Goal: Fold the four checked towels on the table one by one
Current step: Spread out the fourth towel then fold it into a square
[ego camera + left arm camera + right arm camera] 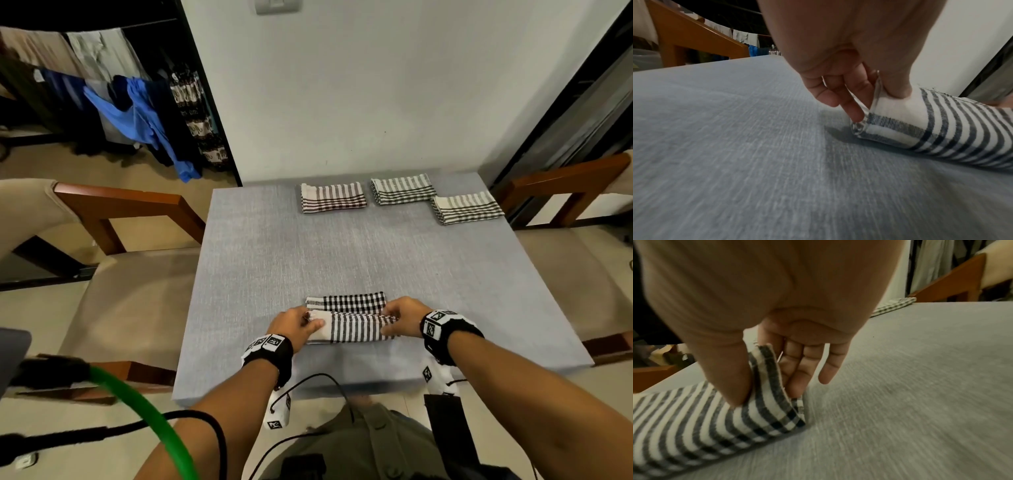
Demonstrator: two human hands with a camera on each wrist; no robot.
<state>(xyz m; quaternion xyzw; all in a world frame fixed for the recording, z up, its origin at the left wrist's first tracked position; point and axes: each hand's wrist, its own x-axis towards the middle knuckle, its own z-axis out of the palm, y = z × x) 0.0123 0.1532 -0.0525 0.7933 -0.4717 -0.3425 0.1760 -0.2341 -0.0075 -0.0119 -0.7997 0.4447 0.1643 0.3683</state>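
Note:
A black-and-white checked towel point(349, 320) lies near the front of the grey table point(308, 253), its near flap raised and curling over toward the far half. My left hand point(298, 323) pinches the flap's left end between thumb and fingers point(857, 113), the towel point(941, 126) rolling up beside it. My right hand point(400, 318) pinches the right end of the towel point(715, 415), thumb on top and fingers point(797, 379) behind the cloth. Three folded checked towels point(332, 197) point(402, 189) point(467, 207) lie along the far edge.
Wooden chairs with beige cushions stand at the left point(120, 219) and right point(565, 192) of the table. A white wall point(359, 102) rises right behind the far edge. Clothes hang on a rack point(137, 109) at the back left. Cables and a green hoop point(144, 404) hang by my left forearm.

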